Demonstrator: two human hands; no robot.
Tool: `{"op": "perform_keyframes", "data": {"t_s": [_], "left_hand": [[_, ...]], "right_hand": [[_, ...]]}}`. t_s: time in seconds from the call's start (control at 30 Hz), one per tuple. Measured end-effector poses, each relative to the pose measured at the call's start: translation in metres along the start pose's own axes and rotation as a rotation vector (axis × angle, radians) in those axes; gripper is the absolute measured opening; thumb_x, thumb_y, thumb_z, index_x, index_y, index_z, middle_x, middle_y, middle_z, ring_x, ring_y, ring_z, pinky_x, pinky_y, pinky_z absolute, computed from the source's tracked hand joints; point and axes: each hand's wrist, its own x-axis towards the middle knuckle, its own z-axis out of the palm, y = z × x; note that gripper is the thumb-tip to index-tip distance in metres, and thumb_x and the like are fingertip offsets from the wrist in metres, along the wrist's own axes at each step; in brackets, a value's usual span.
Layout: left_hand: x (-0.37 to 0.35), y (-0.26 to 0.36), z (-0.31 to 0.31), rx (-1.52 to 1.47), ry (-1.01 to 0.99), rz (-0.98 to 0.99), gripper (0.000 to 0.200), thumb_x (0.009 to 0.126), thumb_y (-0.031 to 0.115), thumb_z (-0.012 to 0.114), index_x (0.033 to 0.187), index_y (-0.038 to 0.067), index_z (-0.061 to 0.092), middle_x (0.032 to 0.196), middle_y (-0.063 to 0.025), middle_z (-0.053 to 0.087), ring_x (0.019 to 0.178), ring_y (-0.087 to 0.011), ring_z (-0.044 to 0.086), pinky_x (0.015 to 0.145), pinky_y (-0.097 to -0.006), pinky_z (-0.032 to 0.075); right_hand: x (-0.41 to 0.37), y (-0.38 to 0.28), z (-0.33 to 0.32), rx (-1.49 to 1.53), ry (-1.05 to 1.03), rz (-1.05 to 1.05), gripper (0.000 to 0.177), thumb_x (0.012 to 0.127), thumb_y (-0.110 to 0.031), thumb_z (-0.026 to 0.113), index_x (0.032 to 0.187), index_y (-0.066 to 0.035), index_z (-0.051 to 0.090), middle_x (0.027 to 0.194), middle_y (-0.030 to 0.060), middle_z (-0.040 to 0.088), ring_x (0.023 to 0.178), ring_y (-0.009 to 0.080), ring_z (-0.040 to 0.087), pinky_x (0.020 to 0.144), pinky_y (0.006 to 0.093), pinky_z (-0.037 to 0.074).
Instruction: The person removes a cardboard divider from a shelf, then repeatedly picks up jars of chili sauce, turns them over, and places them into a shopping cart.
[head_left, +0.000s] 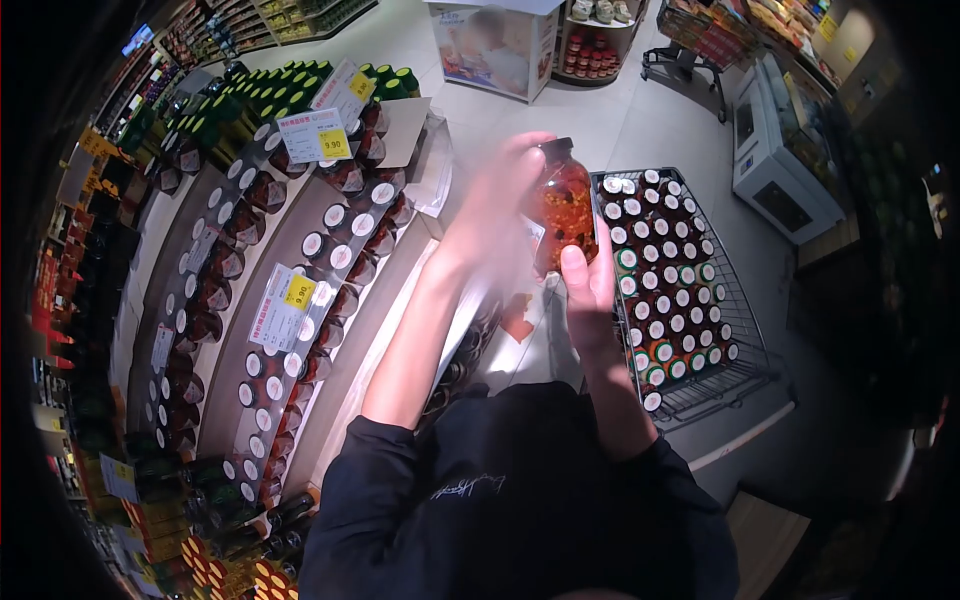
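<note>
A glass jar of red sauce (566,208) with bits in it and a dark lid is held up in front of me. My right hand (590,280) is closed around its lower part, thumb across the front. Smeared by motion, my left hand (500,190) is beside the jar on the left, its fingertips close to the lid. Whether those fingers touch the jar cannot be made out. To the right, a wire shopping cart (765,345) is filled with rows of similar jars (675,290), most with white-topped lids and some with green rims.
On my left, a stepped shelf (225,400) carries rows of jars and price cards (285,308). Green-capped bottles (290,85) stand at its far end. Ahead are a promotional stand (495,50) and another cart (690,60). A white cabinet (785,150) stands beyond the jar-filled cart.
</note>
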Motion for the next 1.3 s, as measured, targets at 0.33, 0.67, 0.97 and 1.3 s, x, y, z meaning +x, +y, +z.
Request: {"op": "perform_keyframes", "data": {"t_s": [0.33,0.67,0.97,1.3], "left_hand": [[0.01,-0.019,0.013,-0.404,-0.026,-0.184,0.072,0.095,0.064,0.027,0.129,0.003,0.046,0.126,-0.0187,0.056,0.111,-0.0272,0.058,0.096,-0.0412,0.049],[0.02,-0.041,0.017,-0.615,-0.14,-0.219,0.064,0.097,0.058,0.033,0.124,0.003,0.051,0.127,-0.0209,0.055,0.112,-0.0305,0.058,0.092,-0.0441,0.052],[0.024,-0.046,0.025,-0.612,-0.207,-0.243,0.062,0.097,0.057,0.033,0.121,0.003,0.053,0.129,-0.0212,0.054,0.114,-0.0303,0.056,0.092,-0.044,0.052],[0.039,-0.06,0.048,-0.614,-0.291,-0.306,0.064,0.096,0.059,0.034,0.122,0.003,0.053,0.132,-0.0209,0.051,0.117,-0.0309,0.054,0.093,-0.0444,0.051]], "right_hand": [[0.01,-0.007,0.007,-1.006,0.27,-0.71,0.078,0.058,-0.013,0.087,0.124,0.004,0.05,0.114,0.0176,0.057,0.083,0.0287,0.057,0.072,0.0381,0.05],[0.0,0.014,-0.006,-1.035,0.433,-0.53,0.081,0.055,-0.025,0.089,0.12,0.002,0.05,0.104,0.0137,0.056,0.083,0.0296,0.06,0.073,0.0366,0.051],[0.0,0.01,-0.015,-0.962,0.487,-0.524,0.081,0.054,-0.023,0.09,0.119,0.0,0.048,0.102,0.0139,0.056,0.085,0.031,0.06,0.072,0.0377,0.051],[-0.006,-0.001,-0.041,-0.947,0.518,-0.41,0.08,0.054,-0.023,0.09,0.119,-0.001,0.049,0.107,0.0129,0.057,0.086,0.0295,0.058,0.074,0.0382,0.05]]}}
